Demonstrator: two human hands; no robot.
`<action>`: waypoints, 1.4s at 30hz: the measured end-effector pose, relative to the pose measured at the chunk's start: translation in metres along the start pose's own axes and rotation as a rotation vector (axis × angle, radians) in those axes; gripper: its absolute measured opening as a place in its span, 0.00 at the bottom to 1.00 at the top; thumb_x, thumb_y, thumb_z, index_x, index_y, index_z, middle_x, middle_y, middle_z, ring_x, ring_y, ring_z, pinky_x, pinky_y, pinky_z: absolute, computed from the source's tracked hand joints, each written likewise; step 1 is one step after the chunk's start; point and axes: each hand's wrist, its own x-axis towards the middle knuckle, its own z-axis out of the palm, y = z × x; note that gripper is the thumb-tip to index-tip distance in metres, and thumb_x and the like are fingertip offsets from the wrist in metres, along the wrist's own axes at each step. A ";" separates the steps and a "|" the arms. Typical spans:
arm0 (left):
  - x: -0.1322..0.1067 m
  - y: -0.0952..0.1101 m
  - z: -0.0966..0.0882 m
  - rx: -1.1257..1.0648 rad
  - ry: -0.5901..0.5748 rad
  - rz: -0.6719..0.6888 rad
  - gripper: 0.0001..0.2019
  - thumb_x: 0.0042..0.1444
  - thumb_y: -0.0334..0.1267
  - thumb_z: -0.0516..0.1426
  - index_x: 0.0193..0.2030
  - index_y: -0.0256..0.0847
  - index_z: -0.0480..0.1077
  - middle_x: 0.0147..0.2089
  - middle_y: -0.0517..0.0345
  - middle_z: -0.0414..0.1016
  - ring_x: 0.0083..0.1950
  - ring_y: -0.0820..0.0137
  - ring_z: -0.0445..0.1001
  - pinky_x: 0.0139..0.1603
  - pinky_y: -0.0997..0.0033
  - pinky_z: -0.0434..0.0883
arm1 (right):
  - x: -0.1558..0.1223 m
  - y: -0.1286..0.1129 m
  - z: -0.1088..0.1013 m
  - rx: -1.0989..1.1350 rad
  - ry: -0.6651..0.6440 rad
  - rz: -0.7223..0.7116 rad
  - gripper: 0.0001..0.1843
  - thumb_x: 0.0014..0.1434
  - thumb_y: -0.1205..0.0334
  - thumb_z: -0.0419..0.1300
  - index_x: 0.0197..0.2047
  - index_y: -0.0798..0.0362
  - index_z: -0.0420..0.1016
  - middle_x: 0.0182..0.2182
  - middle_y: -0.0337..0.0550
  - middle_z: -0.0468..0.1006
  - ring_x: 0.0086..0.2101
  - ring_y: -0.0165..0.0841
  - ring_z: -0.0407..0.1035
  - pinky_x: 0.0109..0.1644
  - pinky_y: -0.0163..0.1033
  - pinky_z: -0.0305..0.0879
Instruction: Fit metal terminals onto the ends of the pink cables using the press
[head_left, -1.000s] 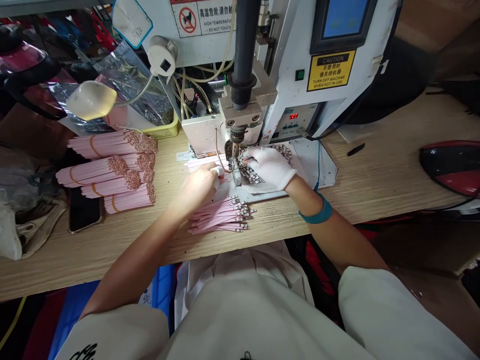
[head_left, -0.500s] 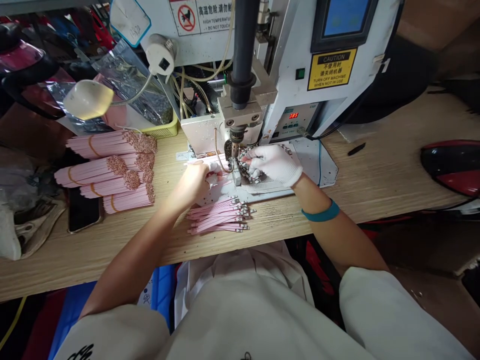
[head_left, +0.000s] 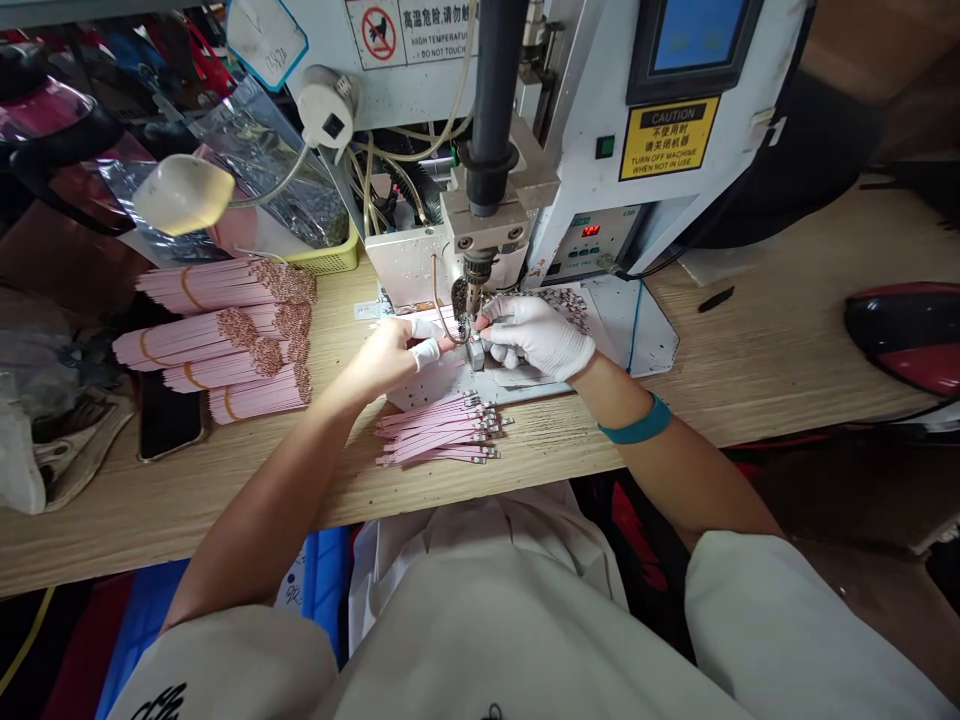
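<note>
My left hand (head_left: 394, 352), with white covers on thumb and fingertips, is closed in a pinch beside the soldering head. Between its fingers is what looks like a pink flat cable, mostly hidden. White-gloved, my right hand (head_left: 538, 335) pinches a small metal connector, largely covered by the fingers, at the small metal block (head_left: 475, 355) under the soldering tip (head_left: 472, 297). Loose metal connectors (head_left: 574, 305) lie behind the right hand. Nearer my body rests a pile of pink flat cables (head_left: 431, 432) with metal connectors on their ends.
Banded bundles of pink cables (head_left: 202, 330) lie at left, beside a phone (head_left: 171, 418). A lamp (head_left: 184, 195) on a bendable neck stands over them. The soldering machine (head_left: 585, 150) fills the back. A red and black object (head_left: 907, 335) sits far right.
My right hand has moved left from the loose connectors to the block under the tip. My left hand has shifted slightly right, its fingers now stretched towards the tip.
</note>
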 end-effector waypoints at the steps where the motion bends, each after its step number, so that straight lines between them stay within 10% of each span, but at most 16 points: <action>1: 0.000 0.000 0.000 -0.018 -0.012 -0.002 0.16 0.53 0.49 0.61 0.26 0.36 0.72 0.34 0.54 0.75 0.37 0.68 0.71 0.41 0.70 0.68 | 0.001 0.000 0.000 0.003 0.001 0.005 0.06 0.51 0.76 0.62 0.31 0.57 0.72 0.21 0.36 0.71 0.18 0.23 0.63 0.14 0.26 0.59; 42: 0.007 0.011 0.012 -0.024 0.056 -0.121 0.07 0.43 0.35 0.56 0.29 0.36 0.73 0.27 0.60 0.69 0.29 0.73 0.63 0.29 0.74 0.58 | 0.002 -0.006 0.003 0.068 -0.020 0.116 0.08 0.52 0.77 0.62 0.31 0.56 0.70 0.17 0.32 0.64 0.15 0.21 0.56 0.12 0.24 0.49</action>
